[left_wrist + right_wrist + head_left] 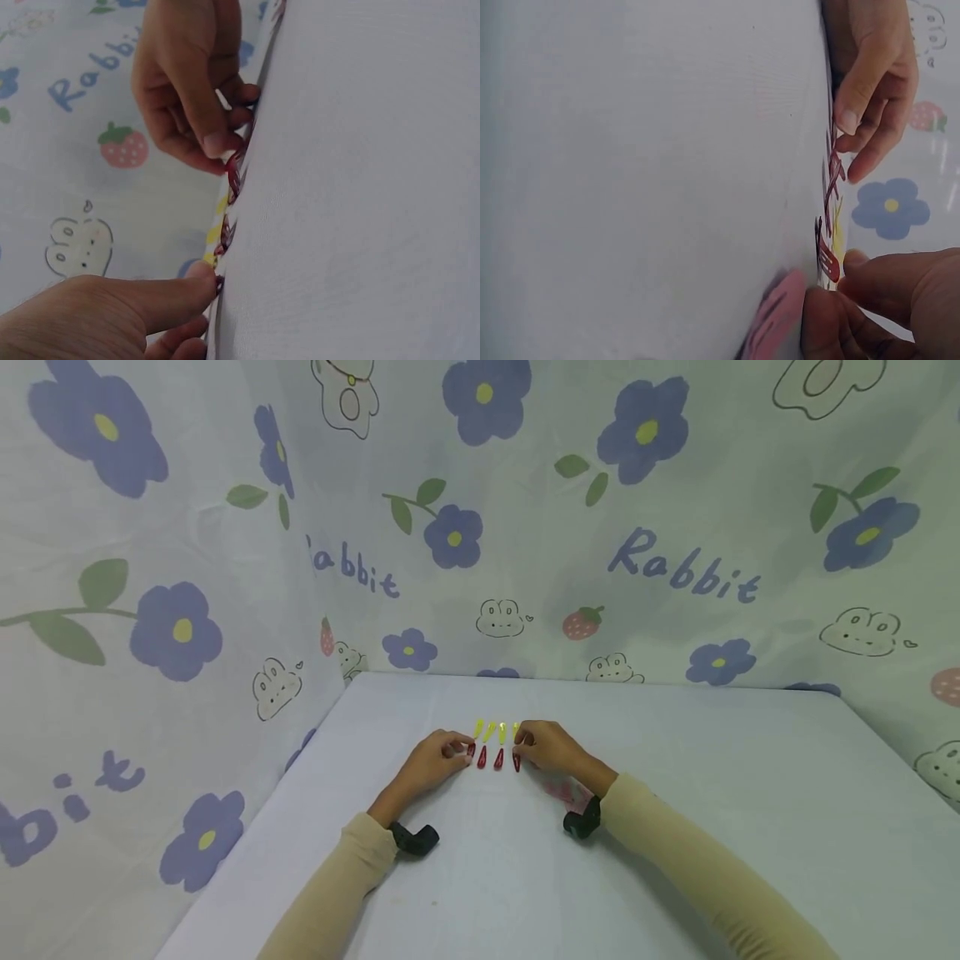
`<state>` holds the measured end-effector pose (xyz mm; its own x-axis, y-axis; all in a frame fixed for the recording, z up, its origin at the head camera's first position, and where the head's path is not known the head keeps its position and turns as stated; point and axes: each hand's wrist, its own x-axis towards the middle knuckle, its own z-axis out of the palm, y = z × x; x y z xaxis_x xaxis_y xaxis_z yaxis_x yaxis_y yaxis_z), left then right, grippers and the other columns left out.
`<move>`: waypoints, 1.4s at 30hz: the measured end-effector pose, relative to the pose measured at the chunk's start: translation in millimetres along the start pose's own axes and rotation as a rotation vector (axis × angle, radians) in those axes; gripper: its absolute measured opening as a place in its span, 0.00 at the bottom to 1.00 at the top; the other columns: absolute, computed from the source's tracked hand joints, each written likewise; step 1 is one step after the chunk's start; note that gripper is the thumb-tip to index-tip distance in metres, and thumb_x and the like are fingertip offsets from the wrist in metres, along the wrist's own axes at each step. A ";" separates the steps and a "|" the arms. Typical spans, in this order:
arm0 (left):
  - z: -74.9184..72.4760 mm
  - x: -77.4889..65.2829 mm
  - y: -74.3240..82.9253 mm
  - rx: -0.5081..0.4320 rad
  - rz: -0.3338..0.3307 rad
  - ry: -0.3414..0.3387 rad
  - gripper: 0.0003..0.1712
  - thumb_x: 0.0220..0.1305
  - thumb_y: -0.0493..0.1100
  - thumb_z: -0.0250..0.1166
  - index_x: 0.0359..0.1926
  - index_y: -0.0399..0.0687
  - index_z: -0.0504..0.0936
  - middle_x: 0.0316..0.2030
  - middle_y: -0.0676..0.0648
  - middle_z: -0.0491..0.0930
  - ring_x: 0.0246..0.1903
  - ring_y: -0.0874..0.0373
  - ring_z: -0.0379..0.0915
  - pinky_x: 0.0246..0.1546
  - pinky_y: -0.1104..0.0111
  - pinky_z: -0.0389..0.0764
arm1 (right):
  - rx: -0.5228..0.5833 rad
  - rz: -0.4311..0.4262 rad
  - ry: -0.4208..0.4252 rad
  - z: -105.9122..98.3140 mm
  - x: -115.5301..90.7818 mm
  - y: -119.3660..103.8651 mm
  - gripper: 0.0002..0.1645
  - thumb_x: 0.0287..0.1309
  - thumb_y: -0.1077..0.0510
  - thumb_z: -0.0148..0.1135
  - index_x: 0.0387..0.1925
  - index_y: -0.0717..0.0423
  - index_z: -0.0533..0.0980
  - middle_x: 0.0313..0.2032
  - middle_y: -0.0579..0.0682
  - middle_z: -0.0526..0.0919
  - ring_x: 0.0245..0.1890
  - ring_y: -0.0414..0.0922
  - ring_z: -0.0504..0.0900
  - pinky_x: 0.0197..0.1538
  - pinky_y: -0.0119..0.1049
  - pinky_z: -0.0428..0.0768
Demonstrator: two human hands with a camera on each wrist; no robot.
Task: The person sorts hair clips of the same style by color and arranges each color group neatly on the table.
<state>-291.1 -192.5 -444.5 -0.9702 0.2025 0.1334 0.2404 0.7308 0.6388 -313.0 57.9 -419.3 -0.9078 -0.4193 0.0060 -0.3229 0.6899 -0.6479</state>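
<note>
Fingers of the left hand and right hand are pinched about the 2 outermost of 4 red clips, laid just nearside of the yellow row. Straightening seems in hand; gentle release is judged needed. Pink clips, right and nearside of that row, could be brushed.

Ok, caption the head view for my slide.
Left hand and right hand at either end of a row of red hair clips, yellow clips lined up beyond it.
</note>
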 end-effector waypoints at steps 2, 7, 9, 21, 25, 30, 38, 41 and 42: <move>0.3 -0.7 0.4 0.000 -0.007 -0.003 0.17 0.64 0.47 0.70 0.54 0.58 0.85 0.42 0.51 0.80 0.39 0.58 0.73 0.40 0.64 0.74 | 0.007 0.015 -0.006 -0.1 -1.6 -0.3 0.06 0.66 0.56 0.64 0.41 0.53 0.80 0.32 0.47 0.80 0.25 0.41 0.77 0.29 0.32 0.77; -0.6 -1.9 1.5 -0.013 -0.010 -0.006 0.17 0.65 0.46 0.69 0.55 0.57 0.84 0.44 0.51 0.81 0.40 0.58 0.74 0.41 0.63 0.76 | 0.017 0.039 -0.015 -4.0 -3.9 -0.5 0.08 0.66 0.54 0.64 0.43 0.53 0.80 0.33 0.48 0.81 0.26 0.41 0.78 0.30 0.32 0.80; -1.7 -1.6 2.0 -0.022 -0.005 -0.005 0.17 0.65 0.45 0.69 0.55 0.57 0.84 0.44 0.50 0.81 0.41 0.57 0.75 0.42 0.62 0.76 | 0.020 0.042 -0.009 -8.4 -4.9 0.1 0.09 0.66 0.54 0.64 0.44 0.52 0.80 0.35 0.48 0.82 0.27 0.41 0.79 0.31 0.32 0.80; -23.8 -7.1 11.2 0.003 0.009 -0.037 0.19 0.70 0.48 0.64 0.59 0.54 0.81 0.50 0.45 0.79 0.51 0.49 0.77 0.50 0.54 0.80 | -0.043 -0.066 0.028 -59.8 -47.5 15.1 0.13 0.67 0.51 0.63 0.49 0.52 0.80 0.42 0.47 0.86 0.45 0.45 0.83 0.48 0.41 0.83; -29.8 -8.8 27.8 0.063 0.070 -0.066 0.20 0.69 0.47 0.65 0.59 0.49 0.80 0.50 0.43 0.79 0.52 0.48 0.76 0.52 0.52 0.79 | -0.060 -0.092 0.021 -78.0 -68.5 22.5 0.17 0.67 0.52 0.63 0.53 0.56 0.79 0.49 0.53 0.86 0.53 0.50 0.83 0.55 0.47 0.82; -24.8 -12.1 52.4 0.074 0.116 -0.120 0.22 0.69 0.48 0.64 0.60 0.46 0.79 0.51 0.42 0.78 0.49 0.50 0.76 0.50 0.55 0.79 | -0.083 -0.127 -0.011 -88.9 -89.6 31.1 0.21 0.64 0.55 0.66 0.57 0.55 0.78 0.56 0.55 0.83 0.58 0.53 0.79 0.58 0.50 0.79; 0.7 -12.6 87.7 0.048 0.238 -0.231 0.22 0.68 0.47 0.66 0.60 0.45 0.79 0.48 0.43 0.79 0.46 0.49 0.74 0.43 0.63 0.75 | -0.094 -0.166 -0.040 -89.8 -108.2 38.7 0.24 0.62 0.57 0.68 0.59 0.58 0.78 0.56 0.57 0.81 0.56 0.56 0.79 0.55 0.49 0.81; 7.6 -11.8 96.5 0.036 0.257 -0.273 0.23 0.68 0.46 0.66 0.60 0.45 0.79 0.48 0.42 0.79 0.46 0.49 0.74 0.44 0.62 0.74 | -0.100 -0.170 -0.050 -87.3 -112.5 39.6 0.24 0.62 0.57 0.68 0.58 0.58 0.78 0.55 0.57 0.81 0.55 0.55 0.80 0.53 0.47 0.82; 9.9 -11.4 98.9 0.037 0.257 -0.287 0.23 0.68 0.47 0.66 0.61 0.46 0.79 0.48 0.42 0.79 0.46 0.49 0.74 0.44 0.62 0.75 | -0.101 -0.172 -0.053 -86.2 -113.9 40.3 0.24 0.62 0.57 0.68 0.58 0.58 0.78 0.55 0.57 0.81 0.55 0.55 0.80 0.53 0.46 0.82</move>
<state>-256.0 -116.1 -390.3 -0.8313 0.5520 0.0647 0.4802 0.6548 0.5837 -245.7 184.3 -380.5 -0.8227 -0.5645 0.0678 -0.4993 0.6603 -0.5610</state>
